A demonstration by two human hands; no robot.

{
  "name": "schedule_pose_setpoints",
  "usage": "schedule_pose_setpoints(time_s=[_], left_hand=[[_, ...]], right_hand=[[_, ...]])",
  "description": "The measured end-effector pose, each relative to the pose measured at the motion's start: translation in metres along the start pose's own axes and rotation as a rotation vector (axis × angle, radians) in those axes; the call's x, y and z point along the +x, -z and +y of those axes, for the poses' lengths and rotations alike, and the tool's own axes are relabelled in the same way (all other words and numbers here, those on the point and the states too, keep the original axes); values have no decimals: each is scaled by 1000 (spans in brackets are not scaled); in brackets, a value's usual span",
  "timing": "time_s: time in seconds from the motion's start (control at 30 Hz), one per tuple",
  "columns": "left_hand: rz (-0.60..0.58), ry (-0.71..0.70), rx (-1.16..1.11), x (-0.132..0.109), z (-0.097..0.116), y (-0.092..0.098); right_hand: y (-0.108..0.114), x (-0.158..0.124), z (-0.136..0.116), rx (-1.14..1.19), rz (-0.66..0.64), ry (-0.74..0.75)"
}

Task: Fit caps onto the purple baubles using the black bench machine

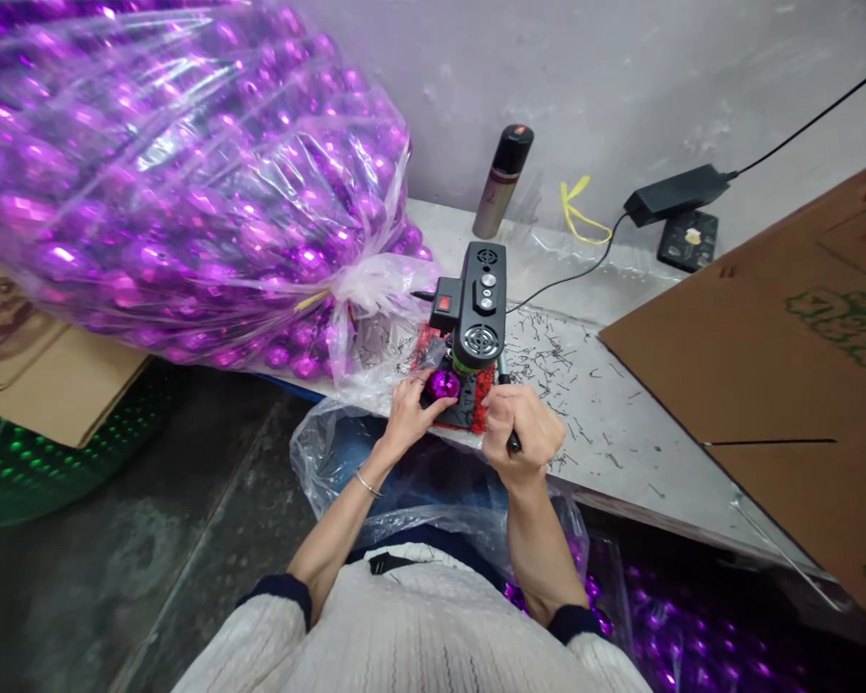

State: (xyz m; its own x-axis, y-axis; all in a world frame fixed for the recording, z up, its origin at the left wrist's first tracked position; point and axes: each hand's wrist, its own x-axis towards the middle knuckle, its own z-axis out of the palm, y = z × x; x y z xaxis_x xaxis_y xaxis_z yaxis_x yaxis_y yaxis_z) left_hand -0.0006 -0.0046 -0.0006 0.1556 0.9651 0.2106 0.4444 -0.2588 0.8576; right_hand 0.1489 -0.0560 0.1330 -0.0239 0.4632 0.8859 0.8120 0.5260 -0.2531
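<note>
A shiny purple bauble (444,385) rests on the base of a small black press-like machine (485,298), beneath its head. My left hand (407,412) has the bauble between thumb and fingers. On the machine's right side, my right hand (525,430) is wrapped in a fist around a black lever handle (514,443). Red material (485,393) lies at the machine's base. Part of the bauble's top is hidden under the machine's head.
A huge clear bag of purple baubles (188,192) lies at the left. Behind the machine stands a spray can (503,181); a power adapter (678,194) and yellow tie (577,212) are farther right. Small dark bits litter the table (621,414). A cardboard box (779,366) borders it.
</note>
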Motion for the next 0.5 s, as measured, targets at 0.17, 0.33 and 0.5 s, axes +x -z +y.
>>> schedule_pose_setpoints(time_s=[0.17, 0.33, 0.5], left_hand=[[7, -150, 124, 9, -9, -5], [11, -196, 161, 11, -14, -11], [-30, -277, 117, 10, -8, -8]], right_hand=[[1, 0, 1, 6, -3, -6], [1, -5, 1, 0, -11, -37], [1, -7, 1, -6, -8, -41]])
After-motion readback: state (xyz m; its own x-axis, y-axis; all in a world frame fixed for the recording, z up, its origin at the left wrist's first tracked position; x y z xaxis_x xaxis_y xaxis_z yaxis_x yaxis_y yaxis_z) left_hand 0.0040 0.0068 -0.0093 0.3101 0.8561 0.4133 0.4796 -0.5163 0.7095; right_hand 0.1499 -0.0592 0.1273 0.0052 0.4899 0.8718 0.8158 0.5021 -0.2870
